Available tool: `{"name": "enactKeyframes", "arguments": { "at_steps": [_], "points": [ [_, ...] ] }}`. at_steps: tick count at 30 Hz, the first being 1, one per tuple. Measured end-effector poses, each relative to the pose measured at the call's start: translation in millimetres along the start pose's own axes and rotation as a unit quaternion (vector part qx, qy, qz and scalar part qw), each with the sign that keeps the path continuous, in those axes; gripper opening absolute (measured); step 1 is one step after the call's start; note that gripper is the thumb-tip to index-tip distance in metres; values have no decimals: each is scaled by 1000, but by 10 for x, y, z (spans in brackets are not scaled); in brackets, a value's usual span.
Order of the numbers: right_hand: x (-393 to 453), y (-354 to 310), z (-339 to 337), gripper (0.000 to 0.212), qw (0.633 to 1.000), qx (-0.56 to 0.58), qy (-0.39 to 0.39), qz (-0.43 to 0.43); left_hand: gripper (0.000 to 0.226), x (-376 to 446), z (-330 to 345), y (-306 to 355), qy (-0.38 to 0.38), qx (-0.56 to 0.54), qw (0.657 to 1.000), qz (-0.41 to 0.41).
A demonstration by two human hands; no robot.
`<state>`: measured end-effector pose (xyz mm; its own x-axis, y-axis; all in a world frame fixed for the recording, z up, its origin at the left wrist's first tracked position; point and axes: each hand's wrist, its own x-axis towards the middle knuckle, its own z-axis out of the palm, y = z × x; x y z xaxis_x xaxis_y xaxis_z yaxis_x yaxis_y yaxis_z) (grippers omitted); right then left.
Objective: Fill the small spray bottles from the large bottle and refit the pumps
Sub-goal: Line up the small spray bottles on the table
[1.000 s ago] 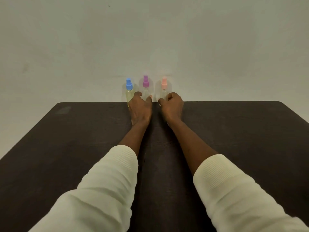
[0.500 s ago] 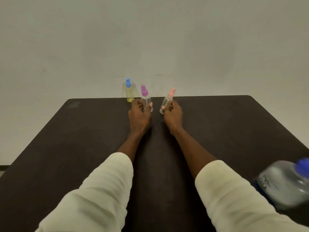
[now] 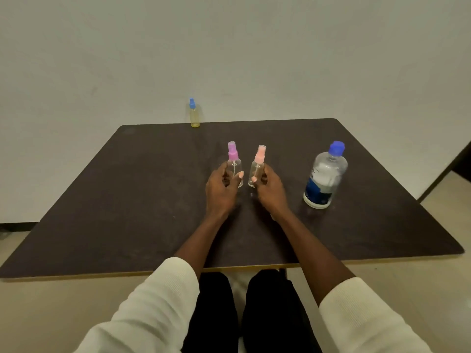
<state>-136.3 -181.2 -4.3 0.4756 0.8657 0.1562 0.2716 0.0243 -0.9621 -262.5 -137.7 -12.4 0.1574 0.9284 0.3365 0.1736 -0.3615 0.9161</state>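
Observation:
My left hand (image 3: 221, 191) grips a small clear spray bottle with a purple pump (image 3: 234, 161) near the middle of the dark table (image 3: 127, 200). Right beside it, my right hand (image 3: 270, 189) grips a second small clear bottle with a pink pump (image 3: 258, 164). Both bottles are upright with their pumps fitted. A third small bottle with a blue pump (image 3: 194, 114), holding yellowish liquid, stands alone at the table's far edge. The large clear bottle with a blue cap and blue label (image 3: 325, 177) stands upright to the right of my right hand.
A pale wall runs behind the table. The table's near edge sits just above my knees. A dark doorway or furniture edge (image 3: 458, 159) shows at the far right.
Both hands drew the purple and pink bottles back from the far edge toward the table's middle. The blue-pump bottle stayed behind. The large bottle has come fully into view.

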Motion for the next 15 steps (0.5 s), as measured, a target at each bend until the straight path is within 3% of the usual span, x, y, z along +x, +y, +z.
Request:
{"name": "enactKeyframes", "arguments": {
  "at_steps": [4, 15],
  "points": [
    [-264, 24, -146, 36, 999, -31, -5, 5, 38, -182, -51, 16, -2, 17, 1000, -14],
    [-459, -1, -266, 31, 998, -54, -21, 8, 32, -320, -56, 81, -75, 13, 997, 3]
  ]
}}
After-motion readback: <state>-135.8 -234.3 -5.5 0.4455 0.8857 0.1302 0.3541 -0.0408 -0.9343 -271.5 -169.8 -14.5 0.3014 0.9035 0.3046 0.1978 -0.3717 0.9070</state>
